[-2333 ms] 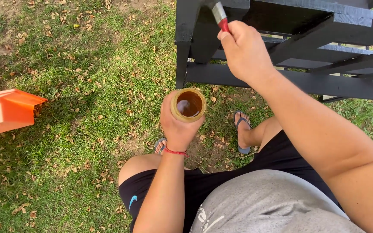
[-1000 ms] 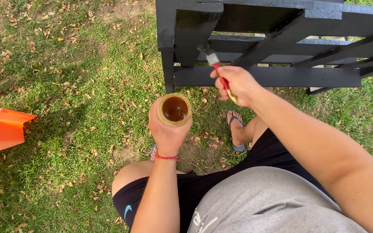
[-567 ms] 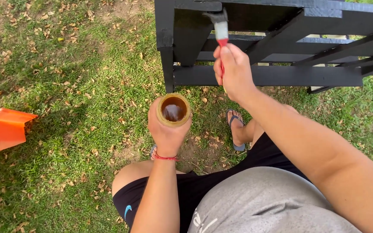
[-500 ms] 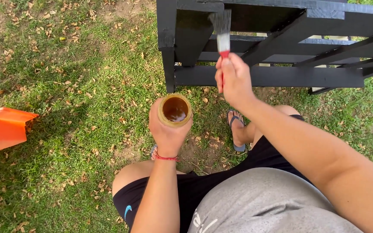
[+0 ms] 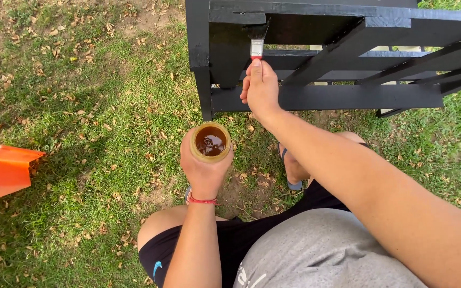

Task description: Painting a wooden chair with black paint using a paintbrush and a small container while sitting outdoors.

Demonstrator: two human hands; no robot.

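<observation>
Pressing a paintbrush to a black wooden frame, right hand closed on its handle, left hand wrapped around an open jar of dark liquid, likely to spill onto the grass if tipped.

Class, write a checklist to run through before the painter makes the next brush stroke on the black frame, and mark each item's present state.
1. Right hand grips the paintbrush firmly: ok.
2. Bristles touch the black wooden frame: ok.
3. Left hand holds the open jar upright: ok.
4. Dark liquid left in the jar: ok.
5. Enough paint on the bristles: cannot tell.
6. Sandalled foot clear of drips below the frame: cannot tell.
</observation>
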